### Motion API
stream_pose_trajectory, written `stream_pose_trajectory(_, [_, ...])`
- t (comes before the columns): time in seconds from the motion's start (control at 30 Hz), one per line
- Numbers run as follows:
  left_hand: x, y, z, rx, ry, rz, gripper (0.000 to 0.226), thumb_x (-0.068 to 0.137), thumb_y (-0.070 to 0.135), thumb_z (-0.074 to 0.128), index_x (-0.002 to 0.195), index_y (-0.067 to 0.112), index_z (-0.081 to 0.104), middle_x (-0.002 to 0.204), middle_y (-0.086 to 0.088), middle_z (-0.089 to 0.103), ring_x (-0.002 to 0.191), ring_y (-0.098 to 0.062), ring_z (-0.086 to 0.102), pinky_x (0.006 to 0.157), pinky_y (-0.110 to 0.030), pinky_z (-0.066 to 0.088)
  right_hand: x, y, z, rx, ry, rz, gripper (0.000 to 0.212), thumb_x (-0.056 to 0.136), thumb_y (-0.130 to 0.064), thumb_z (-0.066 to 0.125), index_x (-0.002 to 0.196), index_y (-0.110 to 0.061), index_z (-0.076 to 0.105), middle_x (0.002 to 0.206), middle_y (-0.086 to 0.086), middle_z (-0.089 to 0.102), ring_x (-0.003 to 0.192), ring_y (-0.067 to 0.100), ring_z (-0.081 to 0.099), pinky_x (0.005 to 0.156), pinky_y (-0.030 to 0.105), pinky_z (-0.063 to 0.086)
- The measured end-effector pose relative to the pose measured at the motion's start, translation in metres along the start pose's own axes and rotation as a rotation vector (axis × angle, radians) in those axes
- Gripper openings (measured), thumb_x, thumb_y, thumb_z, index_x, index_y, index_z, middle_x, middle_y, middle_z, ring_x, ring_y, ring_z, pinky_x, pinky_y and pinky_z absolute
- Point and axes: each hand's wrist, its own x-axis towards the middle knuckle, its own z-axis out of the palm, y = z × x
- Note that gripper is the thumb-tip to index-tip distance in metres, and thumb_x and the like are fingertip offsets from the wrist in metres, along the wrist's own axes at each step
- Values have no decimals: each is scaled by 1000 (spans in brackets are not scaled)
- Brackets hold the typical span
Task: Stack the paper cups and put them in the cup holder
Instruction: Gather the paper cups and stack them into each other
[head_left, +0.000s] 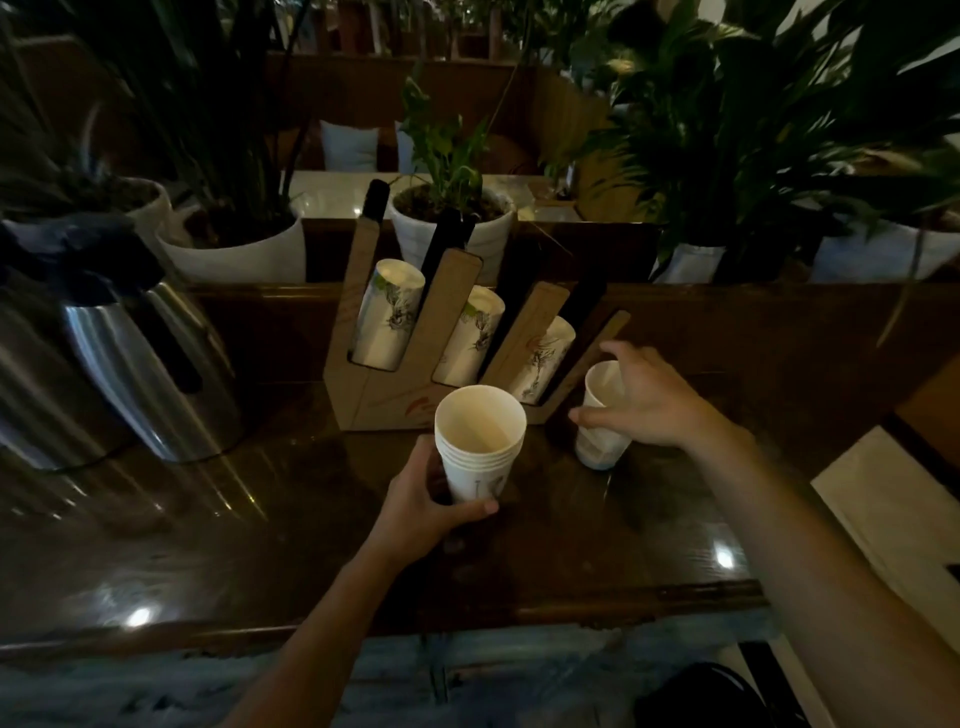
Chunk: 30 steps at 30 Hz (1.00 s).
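Observation:
My left hand (434, 506) grips a stack of several nested white paper cups (480, 441), upright above the dark wooden counter. To its right, my right hand (649, 402) closes from above around a single white paper cup (602, 415) that stands on the counter. Behind both stands the brown slanted cup holder (382, 400). Its three slots each hold printed cups lying tilted: the left slot cups (387, 317), the middle slot cups (472, 338) and the right slot cups (543, 358).
A steel thermos jug (135, 358) with a black lid stands at the left. White plant pots (452, 228) with leafy plants line the ledge behind the holder. The counter's front edge (467, 618) runs across near me.

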Motion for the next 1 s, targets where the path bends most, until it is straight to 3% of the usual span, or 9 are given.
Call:
stream_pose_trajectory(0.17, [1, 7, -10, 26, -11, -4, 89, 63, 36, 92, 120, 71, 35, 121, 46, 54, 117, 20, 50, 96, -20, 46, -8, 12, -28, 206, 240, -95, 75, 76, -35, 83, 143, -36, 49, 138, 7, 51, 121, 29, 52, 84, 38, 47])
stream_pose_trajectory(0.27, [-2, 8, -11, 20, 11, 1, 87, 62, 39, 92, 120, 72, 36, 124, 39, 57, 120, 13, 52, 98, -24, 47, -31, -10, -62, 454, 349, -393, 70, 74, -40, 78, 138, -46, 52, 136, -3, 50, 123, 21, 50, 89, 38, 48])
stream_pose_trajectory(0.37, [-3, 7, -6, 21, 30, 20, 89, 65, 31, 94, 120, 72, 37, 126, 37, 58, 122, 10, 53, 100, -24, 47, -48, -48, -69, 529, 290, -621, 67, 75, -50, 71, 140, -44, 53, 135, -10, 48, 127, 9, 46, 96, 30, 43])
stream_pose_trajectory(0.43, [-4, 7, -3, 18, 33, 33, 91, 65, 29, 95, 120, 73, 37, 127, 37, 59, 123, 9, 54, 101, -23, 48, -46, -73, -60, 503, 208, -618, 66, 74, -54, 71, 138, -47, 53, 130, -9, 45, 124, 8, 46, 96, 26, 41])
stream_pose_trajectory(0.57, [-4, 7, 5, 11, 17, 46, 87, 64, 35, 94, 124, 66, 39, 128, 37, 59, 121, 10, 55, 97, -18, 49, -34, -103, -16, 243, 93, -476, 74, 69, -67, 70, 138, -48, 52, 126, -6, 38, 126, 20, 38, 101, 42, 42])
stream_pose_trajectory(0.67, [-6, 6, 10, -17, 20, 35, 82, 64, 36, 93, 128, 52, 44, 126, 37, 59, 120, 9, 56, 93, -14, 51, -33, -116, 27, -9, 124, -329, 84, 66, -78, 64, 136, -32, 51, 130, 3, 36, 126, 26, 35, 100, 44, 41])
stream_pose_trajectory(0.77, [-7, 3, 7, -32, 46, 38, 71, 66, 33, 93, 119, 51, 50, 124, 35, 59, 119, 6, 57, 94, -12, 51, -34, -122, 55, -148, 126, -301, 94, 63, -83, 59, 133, -22, 42, 128, 7, 36, 121, 27, 36, 95, 42, 41])
stream_pose_trajectory(0.9, [-11, 9, 2, -10, 36, 62, 76, 69, 29, 92, 131, 42, 50, 130, 24, 61, 122, 0, 58, 91, -15, 53, -29, -111, 51, 1, -38, -234, 94, 55, -77, 68, 132, -35, 33, 123, 3, 46, 111, 25, 45, 74, 37, 42])
stream_pose_trajectory(1.0, [-19, 10, -7, -10, 257, 34, 102, 68, 30, 91, 151, 25, 34, 151, 11, 41, 138, -8, 40, 108, -32, 44, -24, -91, 44, 260, -95, -212, 91, 52, -76, 75, 132, -50, 39, 136, -6, 48, 120, 21, 48, 82, 39, 48])
